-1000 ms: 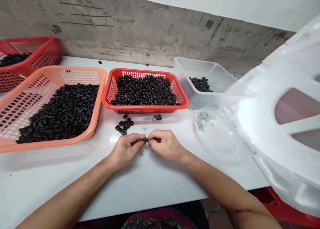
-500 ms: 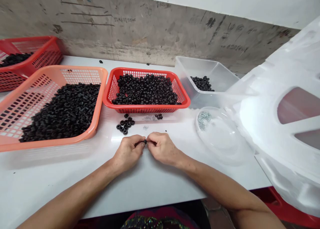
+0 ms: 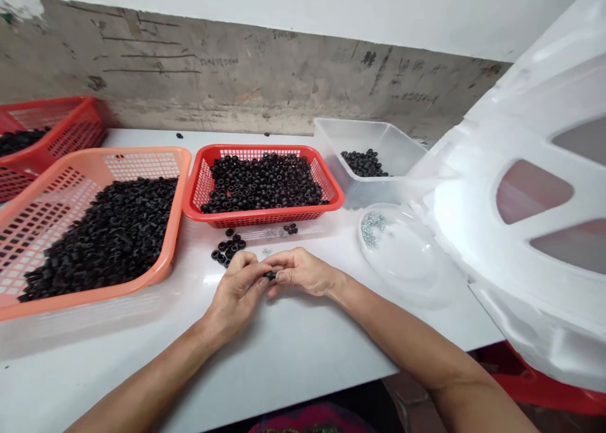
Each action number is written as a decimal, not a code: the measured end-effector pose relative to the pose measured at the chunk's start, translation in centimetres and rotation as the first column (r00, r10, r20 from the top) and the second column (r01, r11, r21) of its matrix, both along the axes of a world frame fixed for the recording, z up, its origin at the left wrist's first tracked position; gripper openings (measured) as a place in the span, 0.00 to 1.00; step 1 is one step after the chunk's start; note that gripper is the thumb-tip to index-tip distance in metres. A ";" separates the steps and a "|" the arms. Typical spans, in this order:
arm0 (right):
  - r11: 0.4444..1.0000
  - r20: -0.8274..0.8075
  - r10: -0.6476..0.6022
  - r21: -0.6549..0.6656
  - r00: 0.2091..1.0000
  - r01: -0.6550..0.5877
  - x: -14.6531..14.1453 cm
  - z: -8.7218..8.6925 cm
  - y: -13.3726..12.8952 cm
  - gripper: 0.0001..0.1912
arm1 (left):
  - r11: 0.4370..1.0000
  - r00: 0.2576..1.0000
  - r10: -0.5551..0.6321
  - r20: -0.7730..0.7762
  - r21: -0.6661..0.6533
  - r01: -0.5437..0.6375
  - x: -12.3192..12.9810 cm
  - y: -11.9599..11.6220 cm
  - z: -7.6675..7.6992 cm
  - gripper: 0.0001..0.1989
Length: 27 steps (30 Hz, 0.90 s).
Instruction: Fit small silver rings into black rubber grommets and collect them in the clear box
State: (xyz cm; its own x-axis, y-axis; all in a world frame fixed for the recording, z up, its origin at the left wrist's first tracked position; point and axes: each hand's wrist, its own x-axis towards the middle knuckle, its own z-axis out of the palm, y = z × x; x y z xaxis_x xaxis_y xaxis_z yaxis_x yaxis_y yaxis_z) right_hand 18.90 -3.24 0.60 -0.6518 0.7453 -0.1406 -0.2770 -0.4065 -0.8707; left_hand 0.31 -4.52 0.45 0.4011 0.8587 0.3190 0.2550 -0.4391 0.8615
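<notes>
A small black part [image 3: 270,275] is pinched between the fingertips of both hands, just above the white table [image 3: 303,344]. My left hand [image 3: 240,291] closes on it from the left, and my right hand [image 3: 300,272] from the right; the fingers partly cover it. Behind my left hand lies a loose cluster of black round parts [image 3: 228,249]. Tiny silvery pieces [image 3: 267,252] lie on the table just behind the fingertips. A few more black parts [image 3: 290,229] sit near the red basket [image 3: 265,217].
An orange basket [image 3: 173,231] of black parts stands at left, another red basket [image 3: 78,130] behind it. At right are a clear bin [image 3: 398,146], a clear round lid [image 3: 407,250] with small silvery pieces, and a large white translucent object [image 3: 468,218].
The view has shifted, so the baskets appear lower and further left. The fingers of both hands have moved closer together around the small black part, with the right fingers now overlapping the left.
</notes>
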 end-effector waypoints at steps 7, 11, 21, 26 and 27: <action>1.000 -0.032 -0.009 0.015 0.999 0.010 -0.4 -0.3 -0.3 0.24 | 0.997 1.000 0.022 -0.007 0.075 -0.021 -0.2 -0.1 -0.9 0.13; 0.997 0.084 -0.044 0.070 0.995 0.038 -0.5 -0.1 -0.4 0.21 | 0.999 0.998 0.026 0.055 -0.043 -0.024 -0.1 -0.2 -1.1 0.14; 0.990 0.391 -0.062 0.137 0.918 0.008 -1.0 1.6 -0.8 0.12 | 0.987 0.994 -0.111 0.003 -0.118 0.111 0.1 -0.2 -0.7 0.08; 0.987 0.435 -0.065 0.162 0.898 -0.007 -0.9 1.6 -1.0 0.13 | 0.994 0.996 -0.089 -0.026 -0.060 0.088 0.0 -0.1 -0.9 0.08; 0.984 0.423 -0.076 0.180 0.903 -0.002 -0.8 1.8 -1.0 0.13 | 0.996 0.997 -0.079 -0.025 -0.044 0.078 0.0 -0.1 -1.0 0.09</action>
State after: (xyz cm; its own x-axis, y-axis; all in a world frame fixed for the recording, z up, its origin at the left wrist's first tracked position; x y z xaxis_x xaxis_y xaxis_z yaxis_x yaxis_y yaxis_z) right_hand 18.14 -4.24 2.45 -0.5295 0.8054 -0.2664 0.1254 -0.2363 -0.9636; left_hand 0.29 -4.61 -0.55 0.4758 0.8369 0.2705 0.2445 -0.4213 0.8734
